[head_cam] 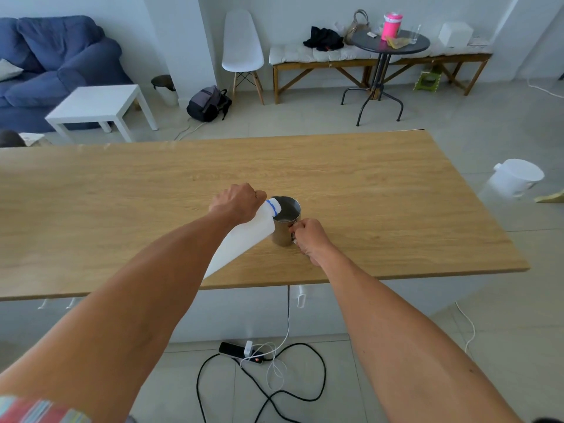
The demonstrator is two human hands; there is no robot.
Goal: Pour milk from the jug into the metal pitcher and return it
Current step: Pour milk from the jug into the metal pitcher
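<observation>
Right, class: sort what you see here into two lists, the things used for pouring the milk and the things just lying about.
In use:
milk jug, tilted, in the left hand
metal pitcher, handle held by the right hand
wooden table under them

Lying about:
white chair
backpack
pink cup
power strip
blue sofa

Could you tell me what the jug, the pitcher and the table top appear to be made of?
Jug: probably plastic, a translucent milky white with a matte skin. Pitcher: metal, likely stainless steel, with a brushed grey sheen and reflections inside. Table top: wood or wood-look laminate, light oak grain, smooth and satin.
</observation>
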